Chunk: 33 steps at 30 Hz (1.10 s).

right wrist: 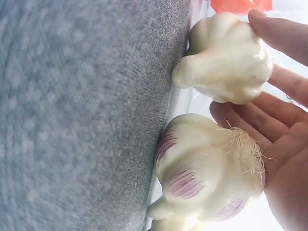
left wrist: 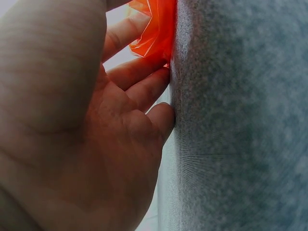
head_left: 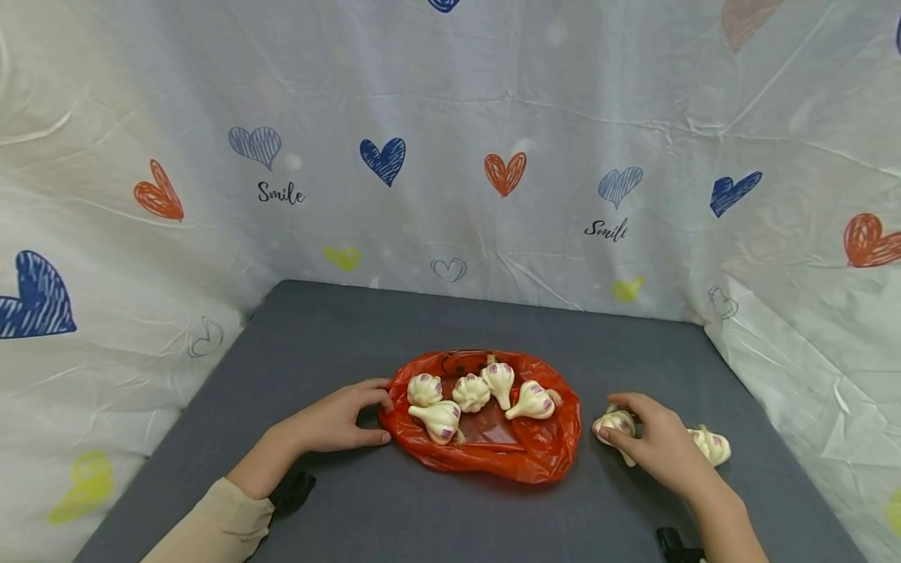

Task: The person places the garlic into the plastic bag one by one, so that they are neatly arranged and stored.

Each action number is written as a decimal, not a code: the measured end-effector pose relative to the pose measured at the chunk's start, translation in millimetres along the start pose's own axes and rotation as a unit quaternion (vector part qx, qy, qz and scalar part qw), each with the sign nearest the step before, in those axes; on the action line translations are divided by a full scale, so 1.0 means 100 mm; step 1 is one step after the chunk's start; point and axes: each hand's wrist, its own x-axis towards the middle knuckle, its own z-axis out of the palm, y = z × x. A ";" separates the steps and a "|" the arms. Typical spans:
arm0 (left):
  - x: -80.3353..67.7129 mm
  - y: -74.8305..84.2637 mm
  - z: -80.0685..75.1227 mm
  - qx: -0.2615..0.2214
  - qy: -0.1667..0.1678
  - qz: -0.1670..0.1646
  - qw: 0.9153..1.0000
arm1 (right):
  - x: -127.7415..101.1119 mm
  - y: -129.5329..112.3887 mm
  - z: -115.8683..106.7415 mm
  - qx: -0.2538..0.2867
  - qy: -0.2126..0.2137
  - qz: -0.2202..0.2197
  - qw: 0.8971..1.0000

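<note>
Garlic bulb lies on the grey mat right of the orange plastic bag, gripped by the right hand, while the left hand pins the bag's edge with curled fingers, steadying it.

A grey table carries an orange bag and loose garlic bulbs.

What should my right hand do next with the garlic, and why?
Probably lift the garlic bulb under your right hand over to the red bag. Five bulbs already lie on it, your left hand holds its edge, and your fingers already touch this bulb.
</note>
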 end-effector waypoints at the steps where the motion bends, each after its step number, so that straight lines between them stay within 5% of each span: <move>1: 0.00 0.00 0.00 0.001 0.001 0.000 1.000 | 0.00 0.00 0.00 0.001 -0.001 0.000 1.000; 33: -0.01 0.04 -0.01 -0.007 0.000 -0.006 1.000 | 0.00 0.03 0.03 0.010 -0.002 -0.001 1.000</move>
